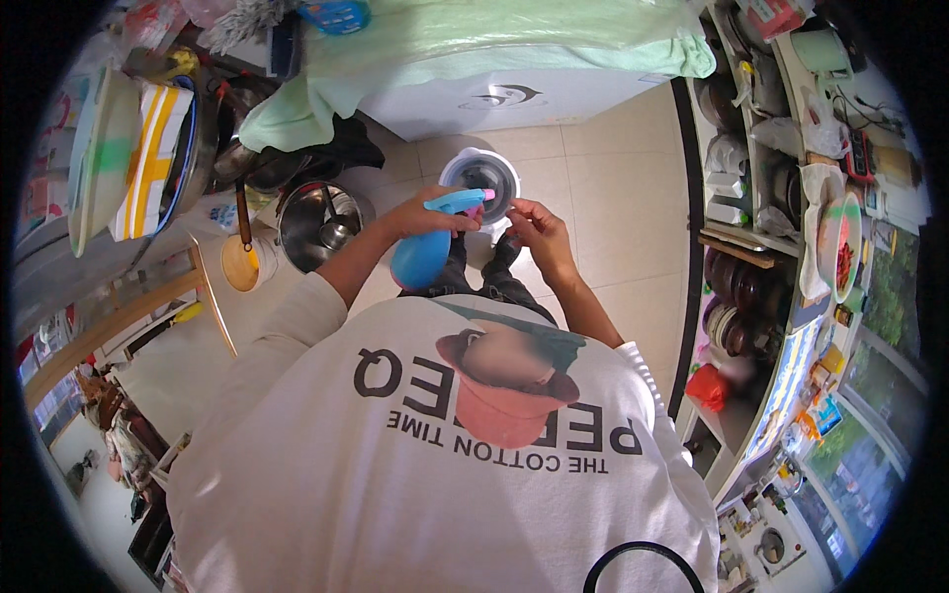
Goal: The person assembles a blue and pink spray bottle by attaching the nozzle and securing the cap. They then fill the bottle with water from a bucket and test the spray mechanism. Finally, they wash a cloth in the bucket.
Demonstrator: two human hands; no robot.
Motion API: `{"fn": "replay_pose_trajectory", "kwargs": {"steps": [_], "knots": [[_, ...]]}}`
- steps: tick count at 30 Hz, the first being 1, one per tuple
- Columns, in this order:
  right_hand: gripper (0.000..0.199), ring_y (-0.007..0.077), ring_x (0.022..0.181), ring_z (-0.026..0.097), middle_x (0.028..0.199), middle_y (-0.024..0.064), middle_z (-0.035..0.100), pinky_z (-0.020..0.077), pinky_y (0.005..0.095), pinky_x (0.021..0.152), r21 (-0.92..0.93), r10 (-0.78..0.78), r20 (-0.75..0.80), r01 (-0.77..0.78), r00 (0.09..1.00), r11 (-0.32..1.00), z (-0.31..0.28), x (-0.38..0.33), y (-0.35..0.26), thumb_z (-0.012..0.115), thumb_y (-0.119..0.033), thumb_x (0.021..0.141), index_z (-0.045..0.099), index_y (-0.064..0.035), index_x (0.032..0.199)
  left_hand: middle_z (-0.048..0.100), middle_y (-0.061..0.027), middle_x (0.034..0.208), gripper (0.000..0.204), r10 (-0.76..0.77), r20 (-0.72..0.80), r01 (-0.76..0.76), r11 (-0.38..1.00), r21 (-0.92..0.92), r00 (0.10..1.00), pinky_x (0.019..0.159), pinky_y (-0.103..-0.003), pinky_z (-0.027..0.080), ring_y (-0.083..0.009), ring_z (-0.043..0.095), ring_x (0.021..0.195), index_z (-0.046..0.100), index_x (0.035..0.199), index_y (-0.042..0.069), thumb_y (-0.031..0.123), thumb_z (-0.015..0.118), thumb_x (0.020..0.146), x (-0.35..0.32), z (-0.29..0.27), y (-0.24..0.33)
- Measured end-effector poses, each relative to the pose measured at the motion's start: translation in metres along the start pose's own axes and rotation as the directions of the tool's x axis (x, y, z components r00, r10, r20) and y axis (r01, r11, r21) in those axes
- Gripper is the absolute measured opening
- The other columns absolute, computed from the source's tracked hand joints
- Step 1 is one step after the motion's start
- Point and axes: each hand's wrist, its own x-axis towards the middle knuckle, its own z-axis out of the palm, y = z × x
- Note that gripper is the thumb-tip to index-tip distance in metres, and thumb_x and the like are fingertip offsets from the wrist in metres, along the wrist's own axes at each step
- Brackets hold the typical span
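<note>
My left hand (419, 211) is wrapped round the neck of a blue spray bottle (420, 259), which has a light blue trigger head and a pink nozzle pointing right. Close to that nozzle is my right hand (543, 233), its fingertips pinched together. Whatever the pinch holds, if anything, is too small to make out. Beyond and below both hands, a round white bucket (478, 154) stands on the tiled floor. Its inside looks dark grey, and the hands and bottle partly cover it.
A large white box (514, 97) under a pale green cloth (474, 44) stands ahead. Left of my arms sit a steel pot (293, 225) with a ladle inside and a yellowish container (240, 265). Shelves of pots, bowls and bags (727, 287) line the right side.
</note>
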Motion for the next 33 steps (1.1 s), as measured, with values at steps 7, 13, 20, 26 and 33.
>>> {"fn": "replay_pose_trajectory", "kwargs": {"steps": [7,13,20,26,33], "knots": [[0.020,0.0085,0.057,0.052,0.074,0.0017,0.061,0.0402,0.0205,0.050,0.050,0.105,0.147,-0.114,0.984,0.992,0.012,0.005,-0.038,0.061,-0.021,0.086,0.061,-0.0040,0.095,0.063,-0.0052,0.091,0.027,0.097,0.131,-0.102,0.994,0.030,0.987,0.076,-0.028,0.046,-0.0128,0.057,0.086,0.060,0.100,0.005,0.018,0.067,0.078,0.000,0.006,0.021],[0.016,0.0090,0.063,0.054,0.073,0.0007,0.061,0.0417,0.0213,0.054,0.103,-0.042,0.238,0.018,0.970,0.995,0.006,0.008,-0.038,0.062,-0.019,0.085,0.060,-0.0063,0.094,0.063,-0.0057,0.092,0.028,0.221,0.198,-0.241,0.967,0.083,0.955,0.081,-0.029,0.044,-0.0140,0.058,0.087,0.059,0.102,0.004,0.015,0.067,0.077,0.005,0.004,0.020],[0.016,0.0087,0.066,0.055,0.077,0.0001,0.062,0.0437,0.0217,0.057,0.054,0.023,0.174,-0.033,0.984,0.998,0.004,0.001,-0.051,0.063,-0.018,0.085,0.061,-0.0062,0.096,0.064,-0.0063,0.091,0.029,0.275,0.185,-0.301,0.944,0.133,0.944,0.080,-0.029,0.045,-0.0149,0.059,0.086,0.059,0.102,0.004,0.015,0.068,0.077,0.006,0.004,0.021],[0.016,0.0097,0.068,0.056,0.081,0.0019,0.062,0.0455,0.0228,0.059,0.025,0.019,0.276,-0.027,0.961,0.999,0.000,0.010,-0.047,0.061,-0.018,0.086,0.061,-0.0047,0.094,0.064,-0.0059,0.091,0.027,0.303,0.197,-0.338,0.923,0.183,0.933,0.078,-0.030,0.045,-0.0155,0.059,0.084,0.059,0.099,0.004,0.015,0.068,0.077,0.005,0.004,0.027],[0.017,0.0097,0.067,0.055,0.080,0.0027,0.062,0.0463,0.0228,0.058,0.050,-0.003,0.199,-0.007,0.980,0.999,0.002,0.004,-0.058,0.061,-0.019,0.086,0.061,-0.0035,0.093,0.063,-0.0055,0.090,0.026,0.325,0.186,-0.359,0.912,0.198,0.927,0.077,-0.030,0.045,-0.0150,0.059,0.084,0.058,0.099,0.005,0.016,0.068,0.077,0.005,0.001,0.020]]}}
